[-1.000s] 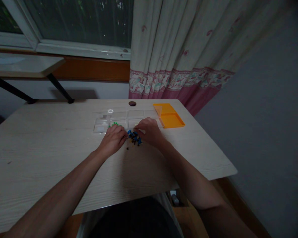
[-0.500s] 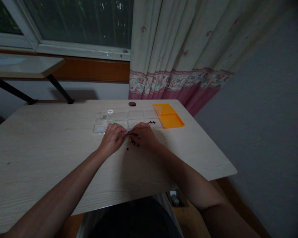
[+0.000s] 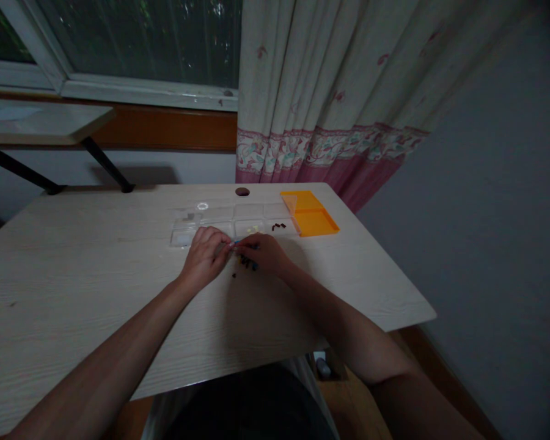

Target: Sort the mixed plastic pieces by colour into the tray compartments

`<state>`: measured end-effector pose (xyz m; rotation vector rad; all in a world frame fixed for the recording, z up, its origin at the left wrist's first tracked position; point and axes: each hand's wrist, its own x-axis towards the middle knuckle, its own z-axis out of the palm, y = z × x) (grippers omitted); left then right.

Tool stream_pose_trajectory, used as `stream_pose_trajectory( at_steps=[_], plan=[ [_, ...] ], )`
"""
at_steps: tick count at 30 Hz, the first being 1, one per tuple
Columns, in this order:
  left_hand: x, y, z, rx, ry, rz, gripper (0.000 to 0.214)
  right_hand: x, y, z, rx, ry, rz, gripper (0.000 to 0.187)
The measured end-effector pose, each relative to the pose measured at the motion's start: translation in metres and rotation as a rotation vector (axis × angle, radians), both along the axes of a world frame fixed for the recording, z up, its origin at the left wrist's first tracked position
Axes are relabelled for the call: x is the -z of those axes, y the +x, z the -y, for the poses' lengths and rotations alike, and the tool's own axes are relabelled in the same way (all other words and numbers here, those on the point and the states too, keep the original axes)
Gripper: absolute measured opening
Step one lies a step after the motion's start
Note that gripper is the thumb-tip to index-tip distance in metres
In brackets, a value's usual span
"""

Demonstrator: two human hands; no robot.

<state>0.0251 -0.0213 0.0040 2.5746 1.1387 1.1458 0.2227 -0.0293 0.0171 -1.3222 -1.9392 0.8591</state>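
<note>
Down on the desk (image 3: 119, 305), loose dark pieces (image 3: 246, 262) are left; right by them, left hand (image 3: 206, 252) and right hand (image 3: 266, 253) have fingertips together, can't tell if pinching. Behind, clear compartment box (image 3: 248, 211) already holds brown bits (image 3: 282, 225).

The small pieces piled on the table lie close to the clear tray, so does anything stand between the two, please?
Yes: in this view, the right hand and the left hand come together at their fingertips between the visible small pieces and the clear tray. I see no other obstruction there.
</note>
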Motion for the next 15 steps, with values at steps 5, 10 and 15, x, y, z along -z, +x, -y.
stream_pose_trajectory(
  at_steps=[5, 10, 15],
  plan=[
    [-0.003, 0.001, 0.002, -0.008, 0.015, 0.024, 0.015, 0.002, -0.002, -0.001, -0.002, -0.018, -0.038, 0.018],
    [-0.004, -0.001, 0.002, -0.057, 0.010, 0.029, 0.019, -0.003, 0.017, -0.009, 0.153, 0.179, 0.129, 0.017],
    [0.001, -0.004, -0.002, -0.059, -0.003, 0.009, 0.021, -0.018, 0.056, -0.018, 0.485, 0.265, 0.581, 0.024]
  ],
)
